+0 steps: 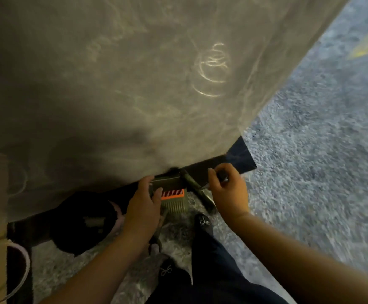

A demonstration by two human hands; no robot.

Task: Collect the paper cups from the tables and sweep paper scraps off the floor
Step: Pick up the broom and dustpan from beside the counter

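Dustpan [173, 195] with orange comb, low at the bench [134, 84] near edge over the floor [310, 172], gripped by left hand [144, 201]; broom handle [198, 190] pinched by right hand [228, 189]; sweeping step apparently starting, next needing scraps found, none visible.

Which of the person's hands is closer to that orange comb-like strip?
Left. The left hand touches the orange strip at its left end; the right hand is off to its right, beyond the dark handle.

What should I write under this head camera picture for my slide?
Standing at a grey table, the left hand holds a dustpan while the right hand reaches its handle.
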